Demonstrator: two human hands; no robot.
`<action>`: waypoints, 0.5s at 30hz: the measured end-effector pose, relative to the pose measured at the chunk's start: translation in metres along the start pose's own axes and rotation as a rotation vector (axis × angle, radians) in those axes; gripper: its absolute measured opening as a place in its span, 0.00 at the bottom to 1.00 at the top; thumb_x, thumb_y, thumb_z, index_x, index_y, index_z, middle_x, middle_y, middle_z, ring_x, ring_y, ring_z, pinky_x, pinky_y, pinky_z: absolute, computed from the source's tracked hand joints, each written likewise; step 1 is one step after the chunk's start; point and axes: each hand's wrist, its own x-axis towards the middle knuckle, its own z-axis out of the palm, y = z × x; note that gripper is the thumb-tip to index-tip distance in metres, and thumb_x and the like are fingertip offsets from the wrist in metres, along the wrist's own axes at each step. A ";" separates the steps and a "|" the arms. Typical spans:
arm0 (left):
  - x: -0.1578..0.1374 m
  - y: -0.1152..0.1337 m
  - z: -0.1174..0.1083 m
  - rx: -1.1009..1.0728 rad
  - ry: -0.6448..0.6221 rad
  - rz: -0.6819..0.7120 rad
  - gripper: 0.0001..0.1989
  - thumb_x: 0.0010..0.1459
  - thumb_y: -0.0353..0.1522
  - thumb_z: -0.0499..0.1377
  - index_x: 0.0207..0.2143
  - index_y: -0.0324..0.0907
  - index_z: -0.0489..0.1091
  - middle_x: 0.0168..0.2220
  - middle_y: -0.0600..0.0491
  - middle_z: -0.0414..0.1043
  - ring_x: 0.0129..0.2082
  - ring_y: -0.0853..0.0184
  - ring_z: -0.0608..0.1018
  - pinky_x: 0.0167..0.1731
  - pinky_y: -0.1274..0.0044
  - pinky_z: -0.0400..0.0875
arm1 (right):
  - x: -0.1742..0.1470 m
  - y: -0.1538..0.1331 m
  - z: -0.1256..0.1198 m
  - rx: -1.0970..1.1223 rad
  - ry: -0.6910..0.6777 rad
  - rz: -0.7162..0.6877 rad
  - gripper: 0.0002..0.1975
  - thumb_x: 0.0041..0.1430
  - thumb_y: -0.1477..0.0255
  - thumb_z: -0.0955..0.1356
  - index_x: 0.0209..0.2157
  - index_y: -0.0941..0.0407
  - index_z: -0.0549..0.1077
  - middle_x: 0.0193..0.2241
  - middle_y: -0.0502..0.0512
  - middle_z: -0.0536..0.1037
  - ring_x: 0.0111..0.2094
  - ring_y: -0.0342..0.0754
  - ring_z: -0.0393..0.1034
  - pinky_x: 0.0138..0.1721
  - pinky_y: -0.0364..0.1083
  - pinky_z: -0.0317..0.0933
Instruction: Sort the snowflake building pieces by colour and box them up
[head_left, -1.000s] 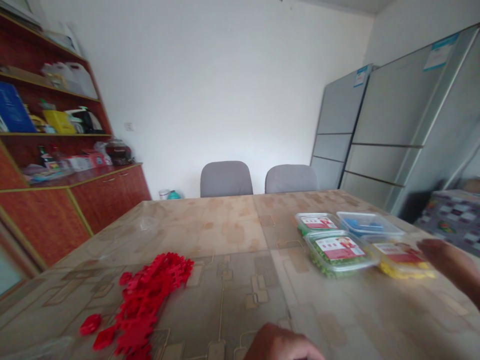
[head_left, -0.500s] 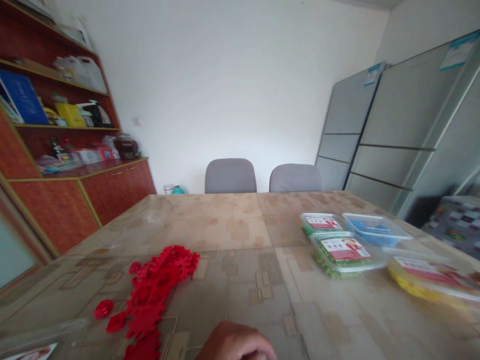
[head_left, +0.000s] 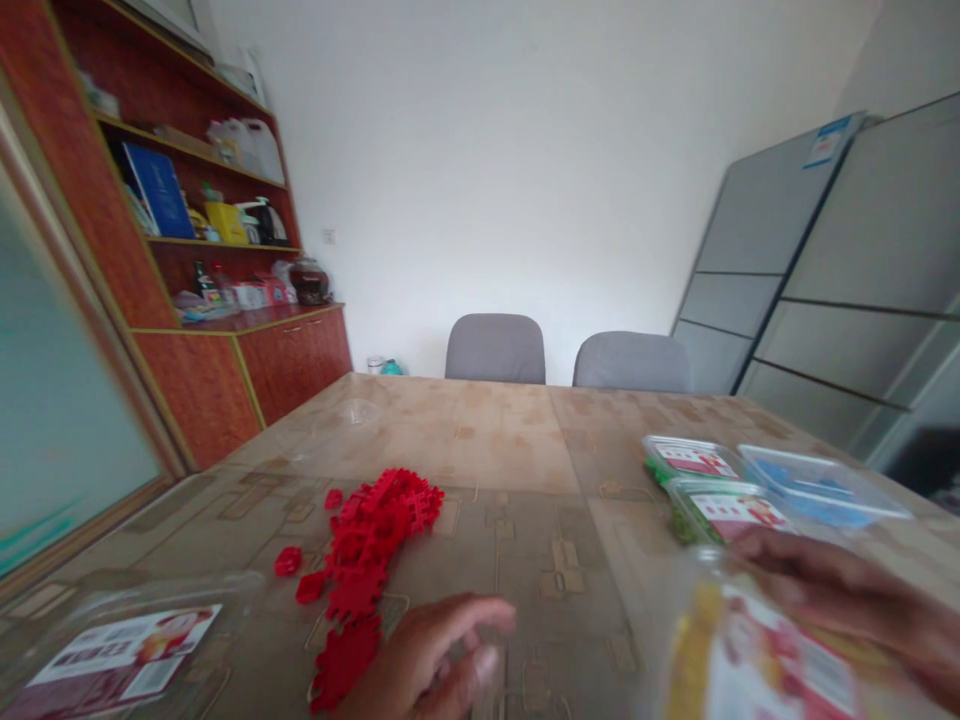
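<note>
My right hand (head_left: 832, 585) grips a clear plastic box of yellow pieces (head_left: 694, 650) by its upper edge. The box is tilted up, blurred, with its red and white label facing me. My left hand (head_left: 431, 655) is over the near middle of the table, thumb and index finger apart, nothing between them. Just left of it lies a pile of red interlocking plastic pieces (head_left: 375, 540), with a few loose red pieces (head_left: 288, 561) beside it.
A labelled clear plastic lid (head_left: 124, 650) lies at the near left. Boxes of green pieces (head_left: 720, 510) and an uncovered box of blue pieces (head_left: 817, 485) stand at the right. Another clear plastic item (head_left: 358, 411) sits far left. Two grey chairs (head_left: 495, 350) stand behind the table.
My right hand has come into view and lifted the yellow box off the table, tilting it. My left hand has moved left toward the red pile and its fingers have spread. The view has turned left.
</note>
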 end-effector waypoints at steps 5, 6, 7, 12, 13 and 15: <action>0.005 0.003 -0.026 -0.090 0.242 -0.176 0.22 0.65 0.44 0.43 0.50 0.46 0.70 0.49 0.51 0.73 0.48 0.62 0.74 0.50 0.72 0.66 | 0.043 -0.070 0.123 0.494 -0.407 0.022 0.19 0.51 0.56 0.70 0.39 0.53 0.70 0.29 0.51 0.74 0.22 0.43 0.68 0.20 0.41 0.63; 0.006 0.001 -0.030 -0.084 0.247 -0.178 0.21 0.64 0.43 0.45 0.50 0.45 0.70 0.51 0.51 0.72 0.51 0.61 0.72 0.52 0.71 0.64 | 0.047 -0.071 0.142 0.542 -0.433 0.024 0.20 0.50 0.55 0.70 0.38 0.54 0.68 0.27 0.49 0.73 0.19 0.40 0.65 0.16 0.38 0.59; 0.007 -0.003 -0.034 -0.071 0.233 -0.182 0.20 0.63 0.42 0.48 0.50 0.44 0.69 0.53 0.50 0.71 0.53 0.60 0.70 0.53 0.71 0.63 | 0.050 -0.069 0.157 0.579 -0.449 0.030 0.21 0.49 0.54 0.70 0.37 0.54 0.67 0.26 0.47 0.71 0.17 0.38 0.63 0.14 0.37 0.57; 0.012 -0.018 -0.036 0.012 0.186 -0.154 0.20 0.58 0.32 0.54 0.54 0.43 0.66 0.55 0.49 0.69 0.55 0.60 0.69 0.55 0.70 0.62 | 0.051 -0.045 0.173 0.567 -0.545 0.065 0.25 0.47 0.50 0.70 0.37 0.54 0.63 0.27 0.47 0.71 0.17 0.39 0.65 0.13 0.37 0.59; 0.013 -0.018 -0.035 0.008 0.185 -0.141 0.19 0.59 0.31 0.53 0.53 0.43 0.67 0.54 0.49 0.69 0.54 0.61 0.70 0.54 0.70 0.62 | 0.051 -0.043 0.169 0.529 -0.571 0.061 0.25 0.48 0.50 0.69 0.39 0.54 0.64 0.27 0.47 0.71 0.17 0.39 0.65 0.14 0.38 0.60; 0.016 -0.018 -0.035 -0.009 0.178 -0.126 0.18 0.60 0.31 0.51 0.52 0.42 0.67 0.53 0.49 0.70 0.53 0.62 0.71 0.52 0.71 0.64 | 0.050 -0.044 0.161 0.433 -0.582 0.022 0.24 0.53 0.50 0.66 0.41 0.54 0.65 0.26 0.48 0.71 0.18 0.40 0.65 0.16 0.39 0.61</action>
